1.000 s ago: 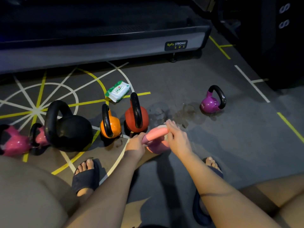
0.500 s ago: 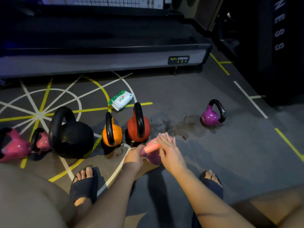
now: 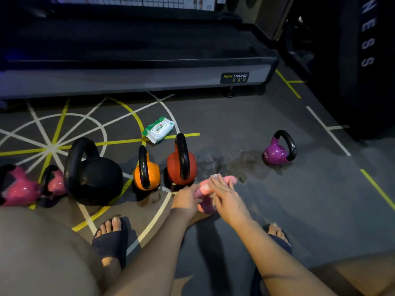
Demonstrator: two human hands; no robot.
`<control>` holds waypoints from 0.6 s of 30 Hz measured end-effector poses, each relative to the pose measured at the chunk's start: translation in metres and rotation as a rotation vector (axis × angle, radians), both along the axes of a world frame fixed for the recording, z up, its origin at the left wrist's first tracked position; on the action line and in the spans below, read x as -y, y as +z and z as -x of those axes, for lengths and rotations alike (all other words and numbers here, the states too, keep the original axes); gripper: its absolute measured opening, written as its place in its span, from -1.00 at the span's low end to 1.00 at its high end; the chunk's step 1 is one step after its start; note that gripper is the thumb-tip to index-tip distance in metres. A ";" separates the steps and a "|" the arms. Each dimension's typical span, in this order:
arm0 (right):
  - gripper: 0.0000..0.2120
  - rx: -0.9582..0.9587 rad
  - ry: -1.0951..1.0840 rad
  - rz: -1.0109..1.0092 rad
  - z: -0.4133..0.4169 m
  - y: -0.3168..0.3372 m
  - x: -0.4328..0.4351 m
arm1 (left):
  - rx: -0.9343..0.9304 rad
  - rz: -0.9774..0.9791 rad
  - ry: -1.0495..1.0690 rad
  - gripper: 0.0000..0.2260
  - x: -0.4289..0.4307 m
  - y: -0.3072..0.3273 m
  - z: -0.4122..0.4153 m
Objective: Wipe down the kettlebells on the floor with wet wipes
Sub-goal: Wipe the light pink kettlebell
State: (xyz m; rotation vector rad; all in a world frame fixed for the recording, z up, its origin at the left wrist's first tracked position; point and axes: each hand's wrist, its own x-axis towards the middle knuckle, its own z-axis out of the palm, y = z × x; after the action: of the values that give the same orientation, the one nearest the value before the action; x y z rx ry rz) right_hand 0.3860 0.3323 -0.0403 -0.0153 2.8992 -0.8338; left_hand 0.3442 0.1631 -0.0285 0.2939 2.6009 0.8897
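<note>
Grey gym flooring point(image 3: 310, 210), crossed with yellow and white lines, lies under all that we see. Low in the middle of it, between the person's two feet, sits the pink kettlebell point(image 3: 227, 180), tipped so that its handle slants up to the right. We find the left hand point(image 3: 186, 199) curled round the lower left end of that handle. The right hand point(image 3: 227, 198) lies over the handle with fingers fairly straight and spread, pressing a white wipe point(image 3: 214, 176) against it; we see only scraps of the wipe at the fingertips and under the palm.

Just beyond stand the red kettlebell point(image 3: 171, 167) and, beside it, the orange kettlebell point(image 3: 155, 177), both upright with black handles. Further left we see the big black kettlebell point(image 3: 96, 180) and two magenta kettlebells point(image 3: 19, 191) near the edge. A damp patch point(image 3: 241, 163) darkens the floor to the right of the red one, and the purple kettlebell point(image 3: 275, 153) stands well apart beyond it. Behind the row lies the wet wipes pack point(image 3: 159, 129), and behind that the treadmill base point(image 3: 128, 82). Both feet wear dark slides point(image 3: 109, 244).
</note>
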 end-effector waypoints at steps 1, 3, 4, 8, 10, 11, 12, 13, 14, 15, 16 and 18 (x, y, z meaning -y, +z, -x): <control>-0.47 0.001 0.005 -0.006 0.001 0.000 -0.001 | 0.004 -0.005 0.001 -0.64 -0.001 0.000 0.001; -0.47 -0.055 -0.066 -0.022 0.003 0.004 -0.008 | 0.002 -0.023 -0.007 -0.62 -0.006 0.001 0.001; -0.44 -0.075 -0.142 -0.012 0.003 0.008 -0.014 | -0.009 -0.024 -0.014 -0.60 -0.008 0.002 0.001; -0.38 0.027 -0.429 0.093 0.001 0.019 -0.032 | -0.021 -0.011 -0.035 -0.57 -0.016 0.005 0.000; -0.38 0.061 -0.434 0.059 0.005 0.022 -0.030 | 0.002 -0.025 -0.030 -0.56 -0.017 0.006 0.003; -0.38 0.054 -0.405 0.018 0.007 0.021 -0.027 | 0.017 -0.029 -0.023 -0.56 -0.015 0.006 0.004; -0.39 0.032 -0.351 -0.012 0.008 0.018 -0.022 | 0.031 -0.026 -0.011 -0.57 -0.014 0.006 0.005; -0.40 0.003 -0.273 -0.031 0.010 0.013 -0.017 | 0.041 -0.025 0.001 -0.58 -0.012 0.005 0.006; -0.41 -0.018 -0.188 -0.032 0.012 0.008 -0.012 | 0.046 -0.025 0.007 -0.59 -0.010 0.004 0.006; -0.43 -0.024 -0.109 -0.024 0.013 0.005 -0.006 | 0.051 -0.029 0.006 -0.59 -0.009 0.004 0.007; -0.45 -0.030 -0.046 -0.022 0.014 0.004 -0.003 | 0.051 -0.030 0.002 -0.60 -0.009 0.005 0.007; -0.44 -0.050 0.023 -0.056 0.018 0.009 -0.005 | 0.047 -0.041 -0.008 -0.60 -0.011 0.005 0.007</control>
State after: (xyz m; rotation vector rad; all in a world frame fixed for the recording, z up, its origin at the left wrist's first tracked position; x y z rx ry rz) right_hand 0.3681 0.3368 -0.0310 -0.0643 2.9616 -0.7587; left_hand 0.3370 0.1742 -0.0232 0.2902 2.5392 0.9373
